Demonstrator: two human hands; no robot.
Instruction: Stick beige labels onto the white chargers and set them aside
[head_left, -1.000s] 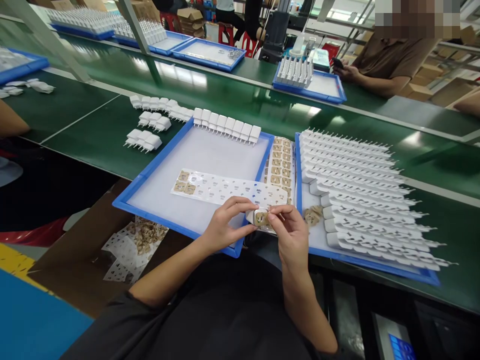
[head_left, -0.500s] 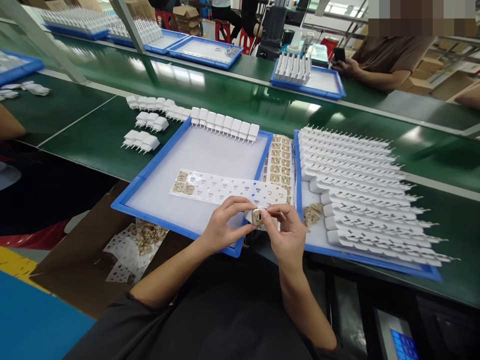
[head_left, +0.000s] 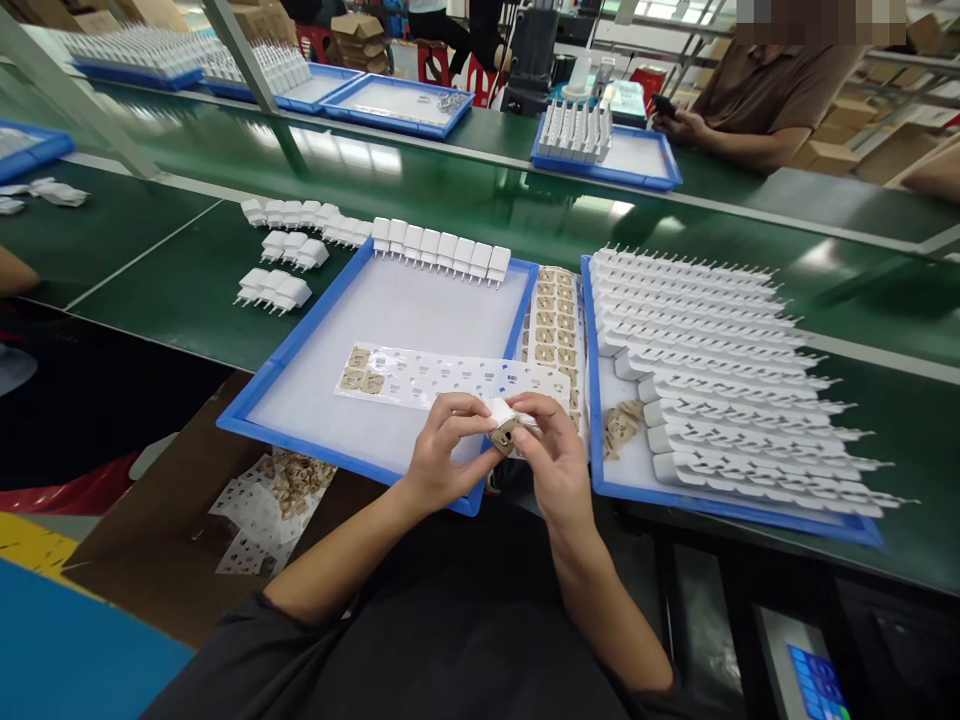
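Note:
Between my left hand [head_left: 448, 450] and my right hand [head_left: 553, 460] is a white charger plug [head_left: 501, 412], its end face covered by a tan sticker with a port cut-out. Both hands pinch it, the right thumb lying against the sticker side. Just behind them, a sticker sheet [head_left: 427, 375] with a few tan stickers at its left end lies over the left blue tray [head_left: 300, 425]. A row of white charger plugs [head_left: 441, 250] stands along that tray's far edge. More tan sticker sheets [head_left: 556, 310] lie between the two trays.
The right blue tray [head_left: 720, 515] holds many rows of plugs [head_left: 705, 370] and a tan scrap pile [head_left: 621, 428]. Loose plugs [head_left: 276, 290] lie on the green bench. A cardboard box [head_left: 142, 530] with scraps is below left. Across the bench, a person [head_left: 780, 100] holds a phone.
The charger plug has been tilted in my hands, so its white top now shows and its stickered face points lower. My view has shifted slightly.

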